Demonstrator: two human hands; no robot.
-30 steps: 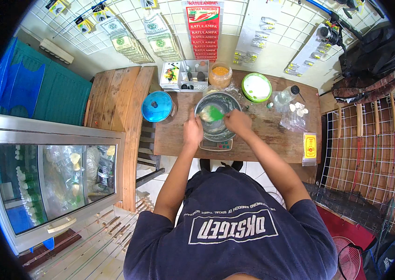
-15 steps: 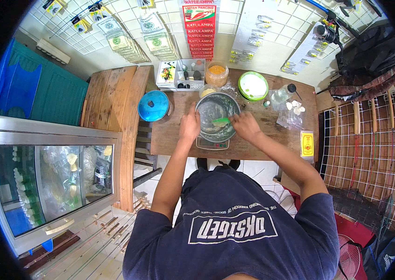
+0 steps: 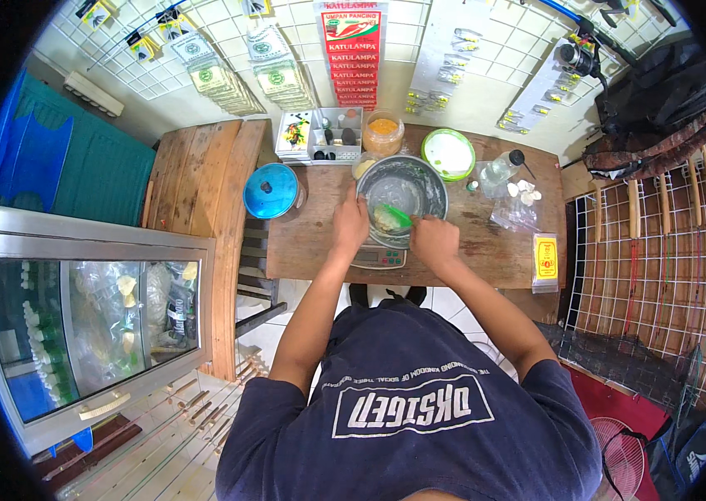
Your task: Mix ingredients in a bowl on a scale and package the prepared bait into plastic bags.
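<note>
A grey mixing bowl [image 3: 410, 185] with pale smears inside stands over the far part of a kitchen scale [image 3: 380, 259]. My left hand [image 3: 351, 220] grips the bowl's left rim. Closed around the handle of a green spatula [image 3: 396, 215], my right hand [image 3: 436, 242] is at the bowl's near right edge. The spatula's blade rests against a lump of pale paste [image 3: 386, 220] low in the bowl. How the left thumb and fingers wrap the rim is partly hidden.
On the wooden table [image 3: 320, 242] stand a blue-lidded tub [image 3: 271, 190], a jar of orange powder [image 3: 383, 134], a green-rimmed container of white powder [image 3: 448, 154], a clear bottle [image 3: 499, 170] and a yellow packet [image 3: 545, 260]. A glass-fronted cabinet [image 3: 94, 225] is at the left.
The bowl has shifted right and toward me, tilting differently. My right hand and the spatula have come nearer, and the paste now gathers at the bowl's near side.
</note>
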